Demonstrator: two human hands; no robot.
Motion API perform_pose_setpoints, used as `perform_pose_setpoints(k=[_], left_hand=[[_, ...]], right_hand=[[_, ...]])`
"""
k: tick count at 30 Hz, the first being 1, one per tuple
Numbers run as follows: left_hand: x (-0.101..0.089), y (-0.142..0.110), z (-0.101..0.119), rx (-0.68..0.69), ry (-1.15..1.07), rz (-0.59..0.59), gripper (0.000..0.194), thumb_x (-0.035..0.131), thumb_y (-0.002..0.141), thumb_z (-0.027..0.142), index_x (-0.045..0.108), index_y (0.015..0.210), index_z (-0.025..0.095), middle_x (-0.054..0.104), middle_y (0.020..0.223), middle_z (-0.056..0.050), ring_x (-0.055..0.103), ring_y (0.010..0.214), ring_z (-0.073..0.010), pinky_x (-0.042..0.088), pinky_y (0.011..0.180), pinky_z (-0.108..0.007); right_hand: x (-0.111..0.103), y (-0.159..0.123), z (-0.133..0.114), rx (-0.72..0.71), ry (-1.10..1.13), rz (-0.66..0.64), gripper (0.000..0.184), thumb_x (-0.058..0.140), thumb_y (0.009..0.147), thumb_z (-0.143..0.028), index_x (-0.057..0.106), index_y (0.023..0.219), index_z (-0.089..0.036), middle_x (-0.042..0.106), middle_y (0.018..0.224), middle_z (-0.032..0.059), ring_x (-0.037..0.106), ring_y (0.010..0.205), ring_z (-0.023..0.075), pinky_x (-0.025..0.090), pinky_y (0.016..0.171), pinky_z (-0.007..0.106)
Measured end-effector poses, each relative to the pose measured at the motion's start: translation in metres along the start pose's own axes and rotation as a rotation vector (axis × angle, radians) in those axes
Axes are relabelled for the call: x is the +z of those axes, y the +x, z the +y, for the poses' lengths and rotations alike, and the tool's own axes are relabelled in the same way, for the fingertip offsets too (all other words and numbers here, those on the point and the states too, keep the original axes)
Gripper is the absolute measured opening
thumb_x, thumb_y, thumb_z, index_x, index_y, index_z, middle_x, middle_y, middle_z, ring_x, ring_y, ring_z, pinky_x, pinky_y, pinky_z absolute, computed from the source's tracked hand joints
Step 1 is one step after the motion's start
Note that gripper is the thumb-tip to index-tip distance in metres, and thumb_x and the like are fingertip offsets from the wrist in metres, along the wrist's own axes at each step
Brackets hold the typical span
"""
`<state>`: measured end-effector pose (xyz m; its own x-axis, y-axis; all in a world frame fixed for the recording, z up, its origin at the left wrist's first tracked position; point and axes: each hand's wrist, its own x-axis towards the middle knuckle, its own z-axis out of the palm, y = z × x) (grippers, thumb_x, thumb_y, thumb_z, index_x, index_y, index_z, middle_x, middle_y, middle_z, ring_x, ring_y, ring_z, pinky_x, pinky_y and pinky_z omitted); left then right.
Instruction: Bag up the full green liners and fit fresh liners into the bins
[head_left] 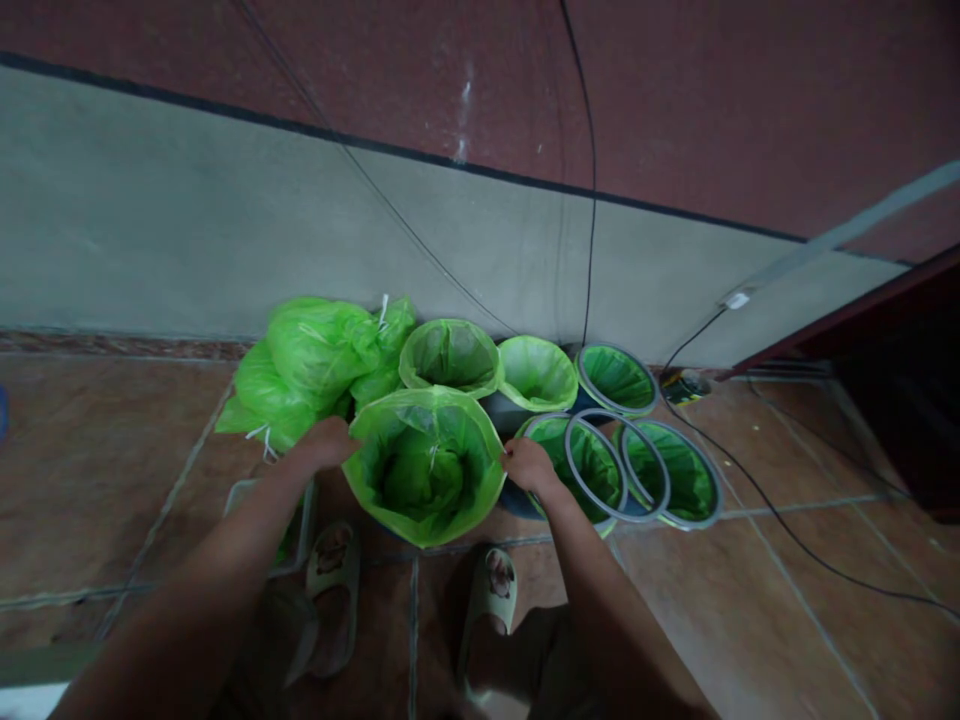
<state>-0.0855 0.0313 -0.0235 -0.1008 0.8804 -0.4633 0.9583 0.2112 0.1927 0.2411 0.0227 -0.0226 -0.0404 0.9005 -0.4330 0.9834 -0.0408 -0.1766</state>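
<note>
A green trash bag (427, 410) lines a bin on the floor in front of me, its mouth spread wide. My left hand (330, 443) is closed on the left edge of the bag. On the opposite edge my right hand (527, 464) pinches the plastic. A white tie lies inside the bag. Two loose grey rings (574, 470) rest on the lined bins just right of my right hand. The bin under the bag is mostly hidden.
Filled green bags (319, 350) with white ties are heaped at left. Lined bins (536, 372) stand along the wall, some with grey rims. A clear plastic container (304, 530) sits by my left slipper (332, 590). A black cable (739, 470) crosses the tiled floor at right.
</note>
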Motion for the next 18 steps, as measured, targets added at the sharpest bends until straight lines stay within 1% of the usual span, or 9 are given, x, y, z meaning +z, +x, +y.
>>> perform_pose_setpoints(k=[3, 6, 9, 11, 13, 15, 17, 18], left_hand=[[0.001, -0.004, 0.001, -0.003, 0.076, -0.011, 0.026, 0.048, 0.077, 0.019, 0.072, 0.079, 0.011, 0.072, 0.091, -0.018, 0.068, 0.09, -0.0292, 0.051, 0.072, -0.031], [-0.002, -0.008, 0.002, -0.016, 0.112, -0.004, 0.028, 0.046, 0.078, 0.018, 0.072, 0.084, 0.012, 0.072, 0.096, -0.018, 0.068, 0.094, -0.0293, 0.051, 0.073, -0.031], [-0.004, -0.012, 0.001, -0.022, 0.117, -0.014, 0.028, 0.047, 0.078, 0.019, 0.072, 0.085, 0.01, 0.072, 0.095, -0.019, 0.068, 0.092, -0.029, 0.051, 0.073, -0.031], [-0.004, -0.014, -0.001, -0.021, 0.107, -0.027, 0.028, 0.05, 0.079, 0.025, 0.072, 0.087, 0.009, 0.072, 0.094, -0.019, 0.068, 0.09, -0.0296, 0.051, 0.072, -0.032], [-0.005, -0.016, -0.002, -0.013, 0.093, -0.018, 0.036, 0.052, 0.08, 0.037, 0.071, 0.095, 0.009, 0.071, 0.102, -0.018, 0.066, 0.096, -0.0302, 0.051, 0.077, -0.032], [-0.005, -0.016, -0.001, -0.011, 0.083, 0.013, 0.048, 0.051, 0.081, 0.047, 0.066, 0.107, 0.01, 0.067, 0.115, -0.017, 0.062, 0.107, -0.0302, 0.049, 0.085, -0.032], [-0.005, -0.014, 0.001, -0.025, 0.074, 0.06, 0.055, 0.048, 0.083, 0.051, 0.06, 0.119, 0.012, 0.063, 0.124, -0.015, 0.058, 0.115, -0.0291, 0.047, 0.091, -0.032], [-0.004, -0.013, 0.003, -0.033, 0.067, 0.086, 0.058, 0.048, 0.083, 0.052, 0.057, 0.124, 0.013, 0.062, 0.125, -0.015, 0.058, 0.116, -0.0284, 0.046, 0.093, -0.032]], right_hand=[[-0.003, -0.005, -0.007, 0.005, 0.013, 0.033, 0.026, 0.048, 0.085, -0.02, 0.074, 0.083, -0.016, 0.073, 0.096, 0.0119, 0.066, 0.096, 0.0228, 0.044, 0.08, 0.027], [-0.004, -0.007, -0.01, 0.013, 0.042, 0.064, 0.026, 0.048, 0.085, -0.022, 0.074, 0.086, -0.017, 0.073, 0.094, 0.0106, 0.066, 0.096, 0.0227, 0.044, 0.08, 0.027], [-0.002, -0.007, -0.01, 0.027, 0.043, 0.054, 0.027, 0.048, 0.087, -0.026, 0.073, 0.086, -0.017, 0.073, 0.095, 0.0115, 0.066, 0.096, 0.0231, 0.044, 0.079, 0.027], [0.001, -0.007, -0.008, 0.033, 0.03, 0.037, 0.027, 0.049, 0.088, -0.032, 0.071, 0.088, -0.016, 0.072, 0.097, 0.0134, 0.066, 0.097, 0.024, 0.044, 0.079, 0.028], [0.004, -0.005, -0.007, 0.035, 0.04, 0.035, 0.032, 0.052, 0.087, -0.04, 0.068, 0.097, -0.014, 0.071, 0.1, 0.0149, 0.065, 0.099, 0.0254, 0.044, 0.079, 0.029], [0.007, -0.002, -0.005, 0.051, 0.081, 0.058, 0.044, 0.056, 0.084, -0.048, 0.062, 0.11, -0.013, 0.07, 0.104, 0.0157, 0.065, 0.102, 0.0266, 0.045, 0.079, 0.03], [0.01, 0.002, -0.005, 0.084, 0.125, 0.105, 0.054, 0.057, 0.083, -0.05, 0.055, 0.122, -0.012, 0.069, 0.108, 0.0162, 0.064, 0.104, 0.0268, 0.045, 0.081, 0.031], [0.011, 0.004, -0.006, 0.099, 0.142, 0.13, 0.056, 0.056, 0.084, -0.049, 0.052, 0.126, -0.012, 0.069, 0.109, 0.0162, 0.064, 0.105, 0.0264, 0.045, 0.081, 0.03]])
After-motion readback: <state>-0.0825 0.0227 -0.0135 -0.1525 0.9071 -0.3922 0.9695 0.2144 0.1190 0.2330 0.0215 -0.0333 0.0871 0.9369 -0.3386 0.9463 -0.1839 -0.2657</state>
